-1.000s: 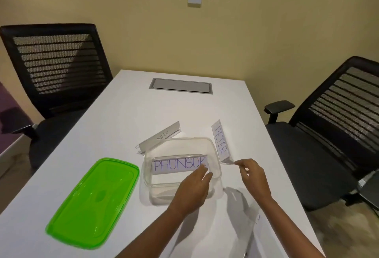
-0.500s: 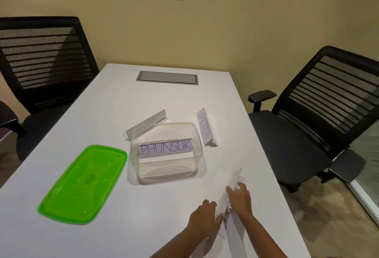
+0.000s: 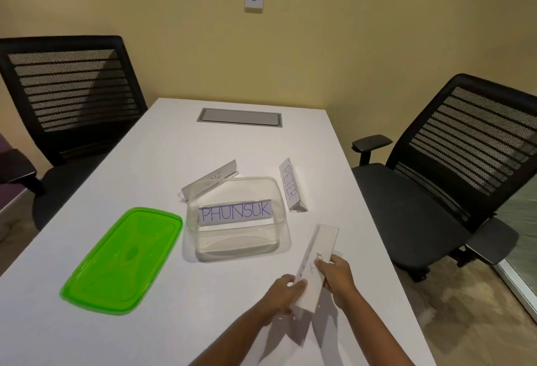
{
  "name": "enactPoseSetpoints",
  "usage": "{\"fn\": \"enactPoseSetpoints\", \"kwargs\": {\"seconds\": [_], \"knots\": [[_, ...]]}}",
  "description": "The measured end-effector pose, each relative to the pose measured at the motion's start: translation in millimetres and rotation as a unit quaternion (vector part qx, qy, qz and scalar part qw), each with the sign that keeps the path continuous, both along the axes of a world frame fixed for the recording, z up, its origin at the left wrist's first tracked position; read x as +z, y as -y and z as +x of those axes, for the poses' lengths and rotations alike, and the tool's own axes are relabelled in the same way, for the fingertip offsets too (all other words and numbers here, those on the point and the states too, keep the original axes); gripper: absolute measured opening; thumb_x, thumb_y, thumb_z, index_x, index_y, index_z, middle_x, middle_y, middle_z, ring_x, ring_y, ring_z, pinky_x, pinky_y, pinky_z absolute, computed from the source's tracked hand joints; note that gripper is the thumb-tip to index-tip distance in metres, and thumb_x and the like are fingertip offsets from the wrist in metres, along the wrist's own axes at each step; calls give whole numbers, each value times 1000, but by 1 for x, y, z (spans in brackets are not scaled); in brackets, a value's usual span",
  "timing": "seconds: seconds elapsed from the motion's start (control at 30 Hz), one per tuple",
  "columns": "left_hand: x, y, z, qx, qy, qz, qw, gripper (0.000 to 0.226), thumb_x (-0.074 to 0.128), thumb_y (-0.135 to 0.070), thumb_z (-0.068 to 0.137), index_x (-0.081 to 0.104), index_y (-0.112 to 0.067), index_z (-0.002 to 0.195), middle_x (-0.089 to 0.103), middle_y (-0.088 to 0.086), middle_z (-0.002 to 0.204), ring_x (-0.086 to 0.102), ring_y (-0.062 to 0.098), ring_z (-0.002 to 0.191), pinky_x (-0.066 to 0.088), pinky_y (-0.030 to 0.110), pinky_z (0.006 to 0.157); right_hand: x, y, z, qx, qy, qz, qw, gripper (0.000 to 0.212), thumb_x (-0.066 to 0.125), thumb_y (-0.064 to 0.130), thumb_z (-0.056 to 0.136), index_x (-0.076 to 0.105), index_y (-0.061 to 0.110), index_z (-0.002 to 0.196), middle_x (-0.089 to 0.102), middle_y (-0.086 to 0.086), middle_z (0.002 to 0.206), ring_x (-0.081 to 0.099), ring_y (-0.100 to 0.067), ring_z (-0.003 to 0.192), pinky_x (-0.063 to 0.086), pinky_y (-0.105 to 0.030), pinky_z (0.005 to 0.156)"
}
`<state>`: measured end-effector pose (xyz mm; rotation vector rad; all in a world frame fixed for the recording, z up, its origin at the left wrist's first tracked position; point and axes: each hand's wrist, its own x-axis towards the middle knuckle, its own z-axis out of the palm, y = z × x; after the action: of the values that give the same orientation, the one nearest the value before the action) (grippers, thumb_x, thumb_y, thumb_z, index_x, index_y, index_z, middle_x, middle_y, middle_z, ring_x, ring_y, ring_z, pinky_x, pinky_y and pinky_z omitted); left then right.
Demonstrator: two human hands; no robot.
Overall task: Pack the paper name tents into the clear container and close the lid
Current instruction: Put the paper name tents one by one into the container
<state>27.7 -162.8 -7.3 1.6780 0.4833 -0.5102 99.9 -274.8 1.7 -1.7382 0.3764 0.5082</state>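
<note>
The clear container [image 3: 277, 191] sits mid-table with a "PHUNSUK" name tent [image 3: 236, 212] standing inside it. A "PETER" tent [image 3: 291, 189] stands just right of the container. Another tent [image 3: 209, 181] leans behind the container's far-left corner. In front and to the right, a fourth white name tent [image 3: 319, 252] is lifted off the table, held at its near end by my left hand [image 3: 283, 293] and my right hand [image 3: 337, 277]. The green lid [image 3: 122, 258] lies flat to the container's left.
The white table [image 3: 180, 144] has a grey cable hatch [image 3: 239, 117] at its far end. Black mesh chairs stand at the left [image 3: 69, 89] and right [image 3: 465, 162]. The table's right edge runs close to my right arm.
Both hands left the container and the PETER tent, came back toward me, and took hold of a fourth tent near the front right edge, now lifted and angled toward the container.
</note>
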Motion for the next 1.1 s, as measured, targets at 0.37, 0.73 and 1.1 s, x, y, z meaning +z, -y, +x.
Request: {"fn": "enactPoseSetpoints", "kwargs": {"seconds": [0.37, 0.73, 1.1], "knots": [[35, -8, 12, 108, 76, -114, 985, 35, 56, -37, 72, 53, -13, 96, 60, 2, 87, 59, 13, 74, 47, 21, 65, 45, -7, -4, 90, 7, 136, 987, 30, 48, 14, 95, 58, -5, 115, 66, -14, 95, 64, -26, 81, 57, -27, 65], [57, 1, 11, 132, 162, -12, 978, 84, 70, -9, 77, 17, -14, 142, 36, 6, 142, 53, 13, 107, 53, 14, 73, 67, -32, -4, 188, 32, 69, 979, 44, 66, 22, 83, 50, 9, 123, 66, -11, 117, 67, -25, 94, 54, -29, 64], [83, -34, 17, 84, 229, 43, 969, 93, 67, -35, 74, 9, -19, 145, 30, 2, 125, 48, 12, 108, 45, 25, 91, 85, -34, 29, 264, 21, 85, 961, 32, 60, -3, 80, 64, 4, 111, 72, -13, 98, 68, -27, 82, 55, -37, 79]]}}
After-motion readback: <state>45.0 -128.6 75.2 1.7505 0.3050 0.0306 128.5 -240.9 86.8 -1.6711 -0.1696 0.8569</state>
